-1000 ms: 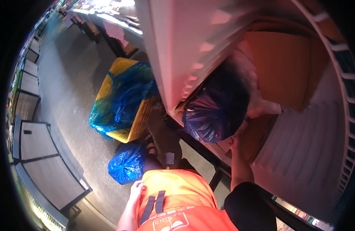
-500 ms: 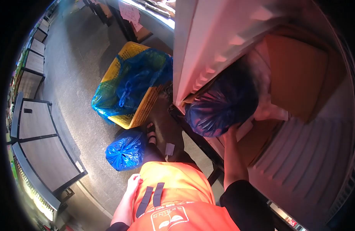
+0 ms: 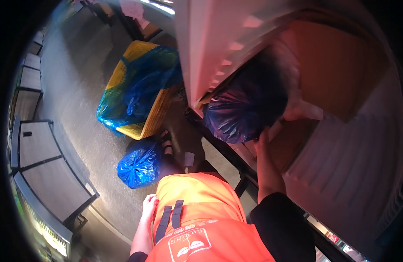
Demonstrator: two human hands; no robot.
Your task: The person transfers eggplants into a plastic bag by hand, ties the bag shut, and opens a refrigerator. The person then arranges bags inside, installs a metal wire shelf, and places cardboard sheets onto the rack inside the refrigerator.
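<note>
A full, dark blue plastic bag sits on the red-lit stall surface at right, its gathered folds facing me. My right hand grips its lower right edge, with the fingertips partly hidden by the bag. My left hand hangs beside my orange apron, fingers curled in and nothing visible in them. Close to it on the floor, by my foot, is a second, shiny blue plastic bag, gathered at the top.
A yellow plastic crate lined with blue plastic stands on the floor ahead, with green contents showing dimly. A white panel rises beside the dark bag. Brown cardboard lies behind it. Grey display counters line the left side.
The view has shifted slightly, so most things sit a little further left and higher. My right hand stays on the dark bag, and my left hand still hangs by the apron.
</note>
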